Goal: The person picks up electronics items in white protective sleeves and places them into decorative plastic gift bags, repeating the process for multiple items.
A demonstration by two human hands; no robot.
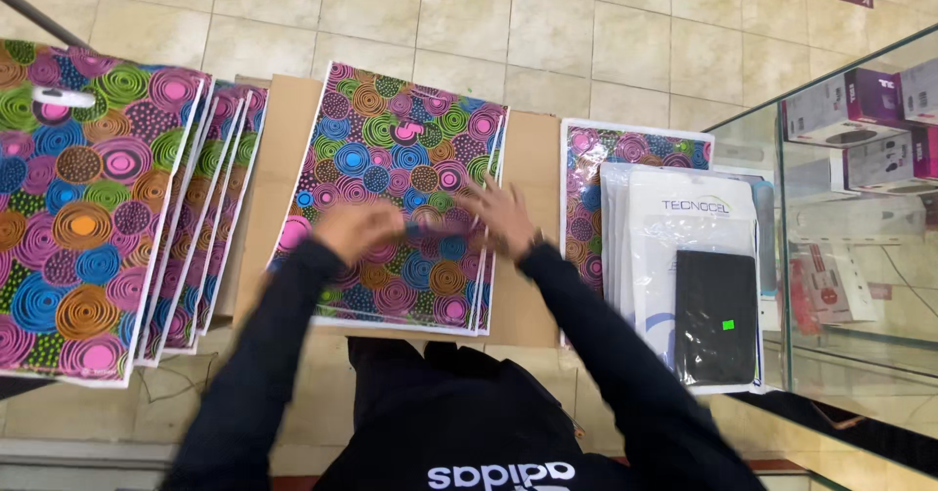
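My left hand and my right hand hover close together over a stack of plastic bags printed with bright swirling circles, lying on a brown cardboard sheet. Both hands are motion-blurred. A thin dark strip seems to run between the fingers of the two hands; I cannot make out what it is. Black sleeves cover both my arms.
A fanned pile of the same patterned bags lies at the left. At the right sit another patterned bag, white flat packages and a black pouch. A glass display case with boxes stands far right. Beige tiled floor lies beyond.
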